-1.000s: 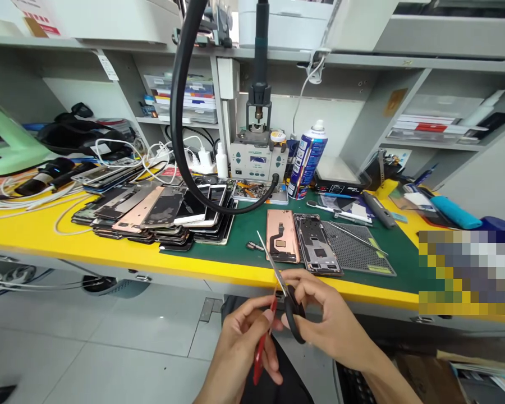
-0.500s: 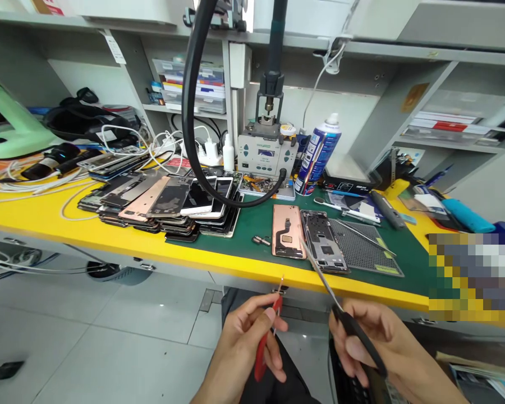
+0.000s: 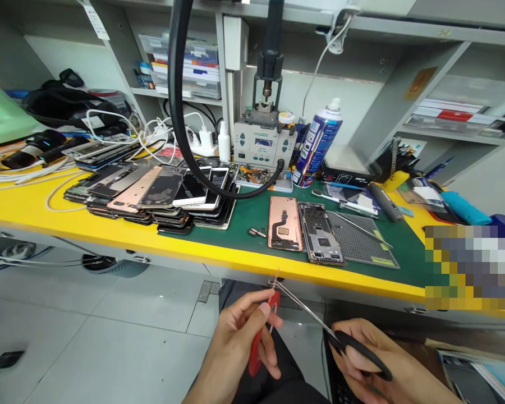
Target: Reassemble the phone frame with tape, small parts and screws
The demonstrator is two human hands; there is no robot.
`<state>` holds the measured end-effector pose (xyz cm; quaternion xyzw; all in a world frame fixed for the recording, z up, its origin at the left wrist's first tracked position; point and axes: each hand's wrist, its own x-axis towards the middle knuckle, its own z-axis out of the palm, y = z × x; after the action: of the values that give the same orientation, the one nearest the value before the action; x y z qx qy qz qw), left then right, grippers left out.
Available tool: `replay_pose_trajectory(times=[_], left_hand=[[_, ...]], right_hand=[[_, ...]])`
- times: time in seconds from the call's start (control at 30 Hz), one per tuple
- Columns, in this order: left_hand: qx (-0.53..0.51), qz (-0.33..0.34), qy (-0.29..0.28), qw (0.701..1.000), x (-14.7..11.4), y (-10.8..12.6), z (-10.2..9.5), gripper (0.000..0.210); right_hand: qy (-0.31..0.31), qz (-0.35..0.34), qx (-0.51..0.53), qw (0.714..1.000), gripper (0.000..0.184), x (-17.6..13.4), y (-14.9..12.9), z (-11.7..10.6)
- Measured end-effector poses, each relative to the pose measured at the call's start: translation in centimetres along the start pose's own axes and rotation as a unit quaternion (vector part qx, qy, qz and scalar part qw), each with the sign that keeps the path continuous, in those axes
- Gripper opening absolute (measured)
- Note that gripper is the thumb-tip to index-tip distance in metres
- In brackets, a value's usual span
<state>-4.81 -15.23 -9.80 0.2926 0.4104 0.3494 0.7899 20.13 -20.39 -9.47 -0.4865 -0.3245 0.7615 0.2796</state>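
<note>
My left hand [image 3: 244, 342] is closed around a thin red roll of tape [image 3: 257, 345]. A narrow strip of it [image 3: 276, 277] sticks up from between my fingertips. In my right hand [image 3: 364, 353] are scissors [image 3: 305, 307] with black handle loops, my fingers in the loops. Their blades are slightly parted and point left, with the tips at the tape strip; whether they touch it I cannot tell. Both hands are in front of the bench edge, above my lap. Beyond them on a green mat lie a copper-coloured phone back [image 3: 285, 221] and an open phone frame [image 3: 320, 233].
Stacked phones [image 3: 168, 196] fill the mat's left. A black hose [image 3: 177, 101] loops in front of the hot-air station [image 3: 261, 145]. Beside it stands a blue spray can [image 3: 317, 143]. A perforated plate [image 3: 357, 238], tweezers [image 3: 364, 229] and brush [image 3: 332, 197] lie right.
My right hand has brought the scissors down and left, from pointing at the phones to the tape strip, and the blades have parted slightly. The view has shifted a little.
</note>
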Motion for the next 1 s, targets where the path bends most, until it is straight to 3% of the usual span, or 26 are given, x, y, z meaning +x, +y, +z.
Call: replay_pose_trajectory(times=[0.57,0.83,0.9,1.0], left_hand=[[0.007,-0.006,0.012,1.0,-0.1,0.1,0.0,0.044],[0.007,-0.009,0.024,1.0,-1.1,0.6,-0.8,0.046],[0.011,0.0,0.032,0.999,-1.3,1.2,-1.1,0.045],[0.018,0.02,0.034,0.999,-0.9,2.2,-1.0,0.046]], right_hand=[[-0.029,-0.012,-0.017,0.999,0.047,1.2,-1.1,-0.3],[-0.021,-0.001,-0.1,0.995,0.051,1.0,-0.5,-0.6],[-0.01,-0.018,-0.111,0.994,0.052,0.8,-0.8,-0.7],[0.015,-0.098,-0.093,0.991,0.049,0.5,-2.0,-0.2]])
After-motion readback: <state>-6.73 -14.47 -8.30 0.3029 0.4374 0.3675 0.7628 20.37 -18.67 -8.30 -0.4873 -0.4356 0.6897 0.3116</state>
